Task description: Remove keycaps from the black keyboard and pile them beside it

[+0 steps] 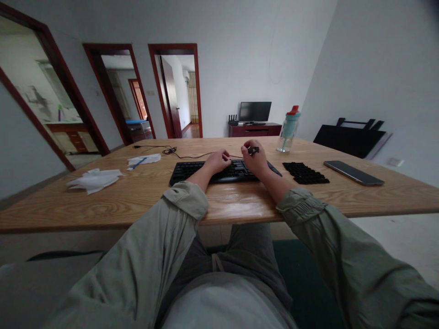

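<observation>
A black keyboard [192,172] lies on the wooden table [144,196] in front of me. My left hand [217,161] rests over its far edge with the fingers curled in; what they hold is hidden. My right hand [255,157] is just to the right, above the keyboard, pinching a small black piece [254,149], perhaps a keycap. A thin black cable [164,149] runs from the keyboard's back toward the left. A flat patch of loose black keycaps [305,173] lies right of the keyboard.
A clear water bottle [288,130] with a red lid stands behind the keycaps. A phone [353,172] lies at the right. Crumpled white tissues [94,179] and a white cloth with a blue pen [144,160] lie at the left. Doorways and a TV stand are beyond.
</observation>
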`<state>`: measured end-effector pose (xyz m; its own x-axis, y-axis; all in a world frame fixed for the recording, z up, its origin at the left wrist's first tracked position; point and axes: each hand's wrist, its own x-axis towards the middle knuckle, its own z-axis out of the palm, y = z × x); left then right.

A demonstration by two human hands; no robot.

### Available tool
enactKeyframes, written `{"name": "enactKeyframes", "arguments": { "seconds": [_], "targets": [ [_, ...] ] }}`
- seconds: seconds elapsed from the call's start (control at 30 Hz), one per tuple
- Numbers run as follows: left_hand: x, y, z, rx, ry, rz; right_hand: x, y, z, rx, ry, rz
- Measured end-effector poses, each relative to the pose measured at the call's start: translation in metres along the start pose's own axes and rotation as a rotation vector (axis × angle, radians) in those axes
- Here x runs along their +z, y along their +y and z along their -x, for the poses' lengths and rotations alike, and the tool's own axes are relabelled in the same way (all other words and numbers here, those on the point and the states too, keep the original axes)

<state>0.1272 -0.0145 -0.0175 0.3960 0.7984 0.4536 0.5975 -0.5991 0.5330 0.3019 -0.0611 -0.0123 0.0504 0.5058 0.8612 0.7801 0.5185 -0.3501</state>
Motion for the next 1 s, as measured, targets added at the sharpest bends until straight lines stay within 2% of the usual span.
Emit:
{"name": "enactKeyframes", "arguments": {
  "seconds": [0.13, 0.27, 0.57, 0.7, 0.8, 0.87, 1.0],
  "targets": [
    [-0.018, 0.007, 0.002, -0.131, 0.107, 0.428, 0.000, -0.009, 0.003, -0.209, -0.167, 0.085],
    [-0.030, 0.010, 0.006, -0.140, 0.021, 0.706, 0.002, -0.022, 0.007, -0.246, -0.263, 0.082],
    [-0.037, 0.016, 0.013, -0.159, -0.126, 0.825, 0.000, -0.023, 0.009, -0.230, -0.229, 0.118],
    [-0.046, 0.017, 0.012, -0.141, -0.161, 0.816, -0.007, -0.026, -0.002, -0.249, -0.240, 0.144],
    [-0.062, 0.009, 0.009, -0.152, -0.088, 0.754, -0.032, -0.018, -0.023, -0.291, -0.309, 0.246],
    [-0.076, -0.005, 0.008, -0.158, 0.014, 0.663, -0.060, -0.004, -0.038, -0.271, -0.381, 0.364],
    [-0.112, -0.056, 0.011, -0.156, 0.184, 0.312, -0.138, 0.034, -0.056, -0.039, -0.607, 0.650]
  ]
}}
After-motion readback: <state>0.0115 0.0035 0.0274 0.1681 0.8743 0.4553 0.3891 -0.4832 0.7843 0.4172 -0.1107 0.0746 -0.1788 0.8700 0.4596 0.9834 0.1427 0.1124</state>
